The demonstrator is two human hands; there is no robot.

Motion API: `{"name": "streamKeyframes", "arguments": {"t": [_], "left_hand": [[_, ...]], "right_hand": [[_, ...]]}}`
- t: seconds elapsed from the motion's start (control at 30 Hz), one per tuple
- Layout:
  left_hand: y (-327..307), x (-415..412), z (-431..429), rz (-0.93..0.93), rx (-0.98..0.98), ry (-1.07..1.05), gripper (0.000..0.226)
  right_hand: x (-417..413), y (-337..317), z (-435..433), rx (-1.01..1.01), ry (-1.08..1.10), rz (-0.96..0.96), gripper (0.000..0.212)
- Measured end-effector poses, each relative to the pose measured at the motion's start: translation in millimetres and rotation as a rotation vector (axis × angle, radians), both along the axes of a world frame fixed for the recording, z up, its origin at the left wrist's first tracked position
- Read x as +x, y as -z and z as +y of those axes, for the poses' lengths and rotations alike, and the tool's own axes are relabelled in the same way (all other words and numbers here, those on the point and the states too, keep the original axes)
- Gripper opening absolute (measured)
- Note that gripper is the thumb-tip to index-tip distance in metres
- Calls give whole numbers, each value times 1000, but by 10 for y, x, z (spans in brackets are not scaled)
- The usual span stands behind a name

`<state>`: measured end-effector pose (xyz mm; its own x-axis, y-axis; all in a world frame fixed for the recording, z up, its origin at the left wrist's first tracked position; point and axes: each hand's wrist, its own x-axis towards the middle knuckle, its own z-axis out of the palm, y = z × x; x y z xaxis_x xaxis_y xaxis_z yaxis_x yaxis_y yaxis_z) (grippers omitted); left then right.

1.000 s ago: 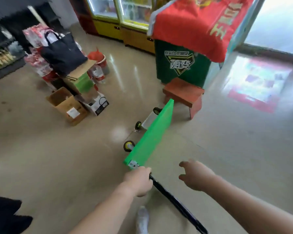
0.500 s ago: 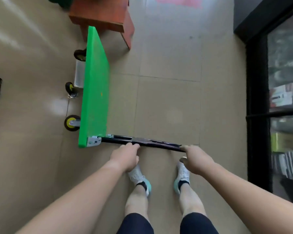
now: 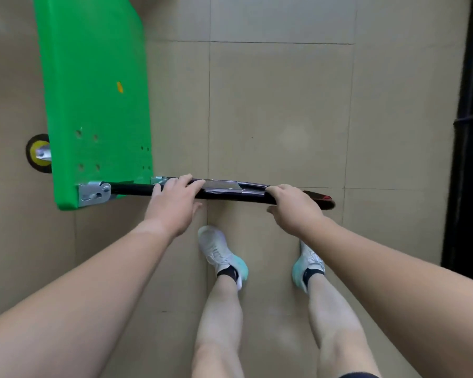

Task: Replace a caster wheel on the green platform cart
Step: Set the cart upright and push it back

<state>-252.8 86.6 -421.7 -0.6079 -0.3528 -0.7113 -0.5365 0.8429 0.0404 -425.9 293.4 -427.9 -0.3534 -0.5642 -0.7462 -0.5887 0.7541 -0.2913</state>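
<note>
On tile floor (image 3: 279,110), cart (image 3: 93,91) on edge; left hand (image 3: 172,208), right hand (image 3: 295,211) grip handle (image 3: 230,190).

Handle (image 3: 133,190) extends right of deck (image 3: 93,91), wheel (image 3: 37,154) left.

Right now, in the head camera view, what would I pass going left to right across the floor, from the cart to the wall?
Caster wheel → green platform → left hand → right hand, both gripping the black handle → dark frame at the far right.
</note>
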Motion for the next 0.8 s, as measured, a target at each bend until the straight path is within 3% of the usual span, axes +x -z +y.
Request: {"name": "streamKeyframes", "arguments": {"t": [0.13,0.47,0.8], "left_hand": [[175,-4,72,50,-28,-53,37],[293,-209,479,120,-106,-112,52],[267,-1027,1623,128,1,-54,56]], "right_hand": [[-169,186,185,-18,-13,-24,33],[-559,304,614,-62,-17,-82,37],[-1320,100,1716,57,-18,6,40]]}}
